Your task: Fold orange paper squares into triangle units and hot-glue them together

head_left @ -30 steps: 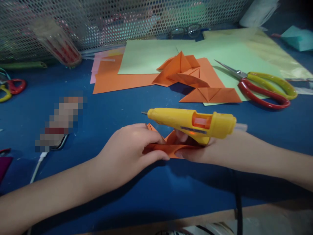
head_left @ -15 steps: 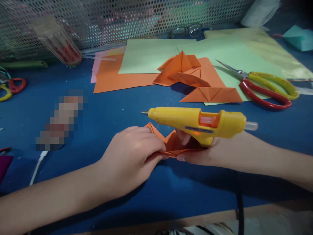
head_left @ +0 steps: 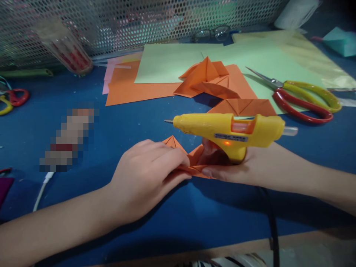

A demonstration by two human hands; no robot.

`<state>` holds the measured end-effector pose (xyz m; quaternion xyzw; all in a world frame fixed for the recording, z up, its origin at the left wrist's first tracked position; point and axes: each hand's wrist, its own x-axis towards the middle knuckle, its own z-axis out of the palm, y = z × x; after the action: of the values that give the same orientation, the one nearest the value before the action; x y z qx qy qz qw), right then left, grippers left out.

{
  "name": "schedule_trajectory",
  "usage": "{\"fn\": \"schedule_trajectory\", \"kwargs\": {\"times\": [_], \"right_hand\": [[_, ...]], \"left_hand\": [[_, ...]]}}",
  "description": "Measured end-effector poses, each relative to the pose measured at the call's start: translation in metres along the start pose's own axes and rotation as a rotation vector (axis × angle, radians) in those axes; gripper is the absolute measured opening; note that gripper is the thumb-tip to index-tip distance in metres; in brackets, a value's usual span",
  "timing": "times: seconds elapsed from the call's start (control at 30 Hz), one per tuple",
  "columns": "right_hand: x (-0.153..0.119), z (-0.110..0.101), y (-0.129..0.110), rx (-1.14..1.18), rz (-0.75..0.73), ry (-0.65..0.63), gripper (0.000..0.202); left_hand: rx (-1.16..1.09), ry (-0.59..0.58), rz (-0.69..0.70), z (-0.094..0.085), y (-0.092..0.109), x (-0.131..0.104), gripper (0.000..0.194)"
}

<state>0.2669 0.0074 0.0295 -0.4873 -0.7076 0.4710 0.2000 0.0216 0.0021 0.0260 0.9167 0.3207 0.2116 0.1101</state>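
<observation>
Between my hands is a folded orange paper piece (head_left: 196,155), with a pointed tip showing behind my left knuckles. My left hand (head_left: 151,167) is closed on its left side, thumb along the near edge. My right hand (head_left: 236,168) holds a yellow hot glue gun (head_left: 205,124), and its thumb and fingertips also press the right side of the paper. The glue gun lies level above the paper, nozzle to the left, an orange light glowing and a clear glue stick (head_left: 290,131) poking from its back. Much of the paper is hidden by my fingers.
Behind are more folded orange pieces (head_left: 207,79), light green sheets (head_left: 167,61) and scissors with red and yellow handles (head_left: 303,107). A jar (head_left: 69,55) leans by the perforated metal panel (head_left: 116,26). A pixelated object (head_left: 69,137) with a white cable lies left. A black cord (head_left: 274,230) crosses the table's front edge.
The glue gun has risen slightly and shifted right with my right hand. The paper's right side has tilted a little, and both hands keep their grip.
</observation>
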Motion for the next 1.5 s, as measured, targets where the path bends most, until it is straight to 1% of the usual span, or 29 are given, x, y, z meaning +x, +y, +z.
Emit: {"fn": "schedule_trajectory", "kwargs": {"times": [0.2,0.3,0.5,0.7,0.9,1.0,1.1,1.3,1.5], "right_hand": [[0.0014,0.0004,0.0019,-0.001,-0.019,0.012,0.014],[0.0008,-0.0004,0.0028,-0.007,-0.022,0.008,0.014],[-0.0007,-0.0015,-0.0003,-0.013,-0.025,-0.019,0.017],[-0.0014,-0.0007,-0.0016,0.012,-0.027,-0.022,0.016],[-0.0018,-0.0013,-0.0018,0.011,-0.017,-0.027,0.015],[-0.0026,-0.0015,-0.0018,0.010,-0.019,-0.029,0.014],[-0.0026,-0.0013,-0.0011,0.007,-0.019,-0.032,0.012],[-0.0016,0.0003,0.0004,0.005,-0.021,-0.034,0.009],[-0.0026,-0.0004,0.0009,0.015,-0.008,-0.046,0.007]], "left_hand": [[0.099,0.007,0.014,-0.0010,0.0023,0.0012,0.041],[0.132,0.005,0.027,-0.0010,0.0033,0.0019,0.042],[0.072,0.012,0.001,-0.0008,0.0041,-0.0008,0.039],[0.081,-0.015,0.003,-0.0003,0.0059,-0.0002,0.040],[0.083,-0.074,-0.010,-0.0017,0.0050,0.0002,0.039],[0.095,-0.078,-0.007,-0.0015,0.0049,-0.0007,0.038],[0.104,-0.069,0.001,-0.0007,0.0049,-0.0016,0.037],[0.096,0.001,0.054,0.0004,0.0041,-0.0013,0.036],[0.076,0.004,0.054,0.0005,0.0036,-0.0018,0.035]]}}
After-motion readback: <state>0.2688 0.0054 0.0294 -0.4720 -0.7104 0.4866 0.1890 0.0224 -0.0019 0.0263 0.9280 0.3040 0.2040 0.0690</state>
